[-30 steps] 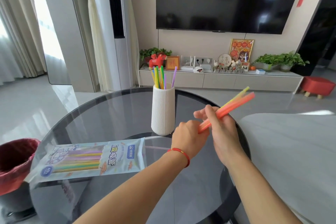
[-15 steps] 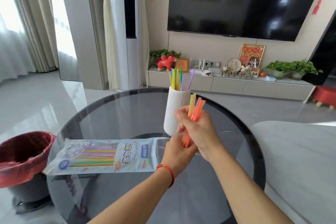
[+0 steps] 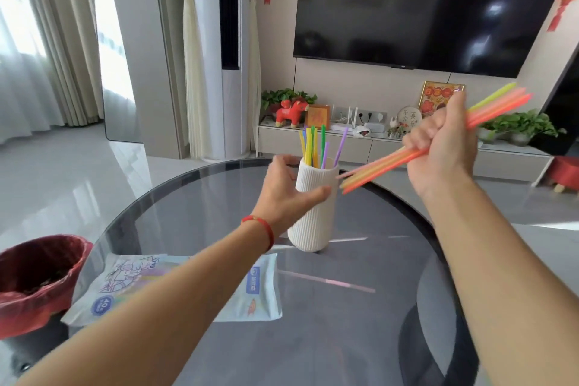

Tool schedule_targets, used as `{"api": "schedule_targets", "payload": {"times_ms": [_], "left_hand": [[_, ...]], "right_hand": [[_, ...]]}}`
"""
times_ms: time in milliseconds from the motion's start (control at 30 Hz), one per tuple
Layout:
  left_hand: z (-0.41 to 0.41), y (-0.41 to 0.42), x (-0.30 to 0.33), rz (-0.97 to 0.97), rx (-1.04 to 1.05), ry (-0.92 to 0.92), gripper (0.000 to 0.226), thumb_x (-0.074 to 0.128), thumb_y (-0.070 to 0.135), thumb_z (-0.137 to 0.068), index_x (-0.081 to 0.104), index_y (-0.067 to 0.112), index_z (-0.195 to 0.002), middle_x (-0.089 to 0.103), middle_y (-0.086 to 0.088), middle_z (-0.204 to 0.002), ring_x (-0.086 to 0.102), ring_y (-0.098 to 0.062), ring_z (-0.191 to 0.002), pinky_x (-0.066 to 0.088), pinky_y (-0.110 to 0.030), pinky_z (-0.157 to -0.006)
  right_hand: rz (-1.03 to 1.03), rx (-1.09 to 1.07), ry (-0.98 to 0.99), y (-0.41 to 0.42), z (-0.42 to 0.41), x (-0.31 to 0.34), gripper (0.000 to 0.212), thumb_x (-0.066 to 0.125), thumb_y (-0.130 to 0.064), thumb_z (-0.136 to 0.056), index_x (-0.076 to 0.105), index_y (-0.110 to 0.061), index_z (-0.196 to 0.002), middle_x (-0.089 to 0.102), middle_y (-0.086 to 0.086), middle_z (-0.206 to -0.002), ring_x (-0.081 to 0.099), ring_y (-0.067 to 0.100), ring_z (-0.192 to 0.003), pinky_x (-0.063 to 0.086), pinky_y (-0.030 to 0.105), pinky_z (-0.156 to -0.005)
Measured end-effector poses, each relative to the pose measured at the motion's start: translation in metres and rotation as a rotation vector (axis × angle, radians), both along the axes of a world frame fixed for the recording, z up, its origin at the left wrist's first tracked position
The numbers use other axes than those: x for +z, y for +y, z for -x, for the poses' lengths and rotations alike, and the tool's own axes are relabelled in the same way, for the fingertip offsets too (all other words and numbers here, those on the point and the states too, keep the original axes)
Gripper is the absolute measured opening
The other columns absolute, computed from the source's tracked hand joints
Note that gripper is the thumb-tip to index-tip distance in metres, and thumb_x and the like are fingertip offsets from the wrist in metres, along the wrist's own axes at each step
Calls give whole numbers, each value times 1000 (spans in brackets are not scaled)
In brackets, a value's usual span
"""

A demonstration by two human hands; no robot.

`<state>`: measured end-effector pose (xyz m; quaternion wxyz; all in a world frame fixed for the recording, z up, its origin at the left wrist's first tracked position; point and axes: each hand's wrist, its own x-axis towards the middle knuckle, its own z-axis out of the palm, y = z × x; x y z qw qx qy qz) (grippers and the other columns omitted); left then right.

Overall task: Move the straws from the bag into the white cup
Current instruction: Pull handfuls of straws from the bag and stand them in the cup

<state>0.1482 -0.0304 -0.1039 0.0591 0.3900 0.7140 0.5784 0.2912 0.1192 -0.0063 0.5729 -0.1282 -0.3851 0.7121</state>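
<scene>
right hand (image 3: 440, 150) grips orange straw bundle (image 3: 391, 163); one white cup (image 3: 313, 213)

Straws, cup and bag: condition as observed.
My white ribbed cup (image 3: 313, 213) stands upright holding coloured straws (image 3: 315, 147). An orange-and-yellow bundle (image 3: 391, 163) slants beside its rim, lower ends nearest it. The printed bag (image 3: 253, 288) lies flat, straws inside.

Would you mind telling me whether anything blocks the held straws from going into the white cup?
Nothing solid does. The straws in the right hand have open air to the white cup; the straws already inside only partly fill its mouth.
</scene>
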Motion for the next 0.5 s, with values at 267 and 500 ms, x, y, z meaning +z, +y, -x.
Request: {"api": "schedule_targets", "payload": {"times_ms": [267,500], "left_hand": [[19,40,27,98,-44,14,83,87,41,-70,41,21,-136,60,-5,-126,61,-21,-114,54,-40,-101],[16,42,26,82,-43,36,54,83,40,-70,49,24,-109,64,-10,-108,65,-30,-98,59,-41,-81]], "right_hand": [[-51,-19,-31,12,47,32,56,59,-49,-102,36,-23,-58,27,-7,-53,23,11,-44,27,24,-43],[-245,-31,-300,2,91,13,48,60,-41,-103,45,-20,-62,41,-12,-43,43,9,-42,44,28,-51]]}}
